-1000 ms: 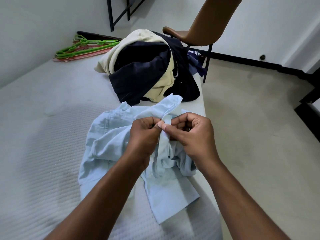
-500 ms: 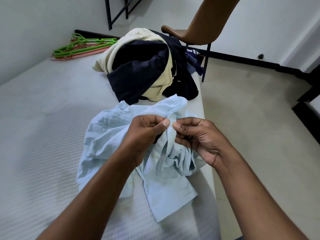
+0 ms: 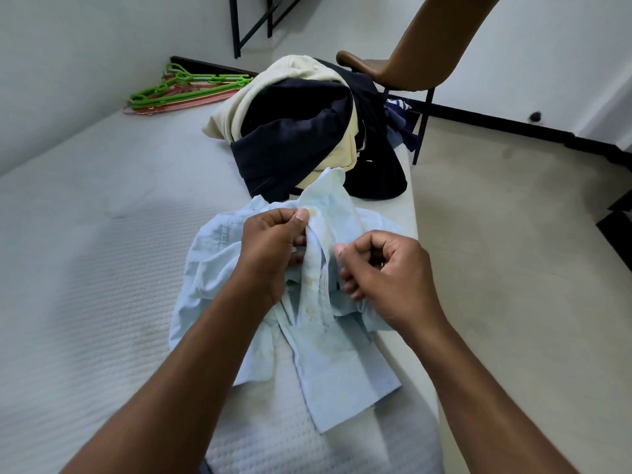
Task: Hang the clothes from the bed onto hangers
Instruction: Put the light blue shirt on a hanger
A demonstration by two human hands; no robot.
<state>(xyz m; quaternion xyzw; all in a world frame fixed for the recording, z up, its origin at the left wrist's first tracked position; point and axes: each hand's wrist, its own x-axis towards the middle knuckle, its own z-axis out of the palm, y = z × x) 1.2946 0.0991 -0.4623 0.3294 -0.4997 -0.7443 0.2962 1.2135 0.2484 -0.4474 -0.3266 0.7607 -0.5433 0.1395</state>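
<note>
A crumpled light blue button shirt lies on the white mattress near its right edge. My left hand pinches the shirt's button placket just below the collar. Just to the right, my right hand grips the other front edge of the shirt. A pile of dark navy and cream clothes sits behind the shirt. Green and pink hangers lie stacked at the far left corner of the bed.
A brown chair with black legs stands at the far end of the bed, with blue cloth beneath it. Beige floor runs along the right. Black metal frame legs stand against the back wall.
My hands have drawn apart, opening the shirt front so the placket with its buttons now shows between them. The collar has lifted toward the clothes pile.
</note>
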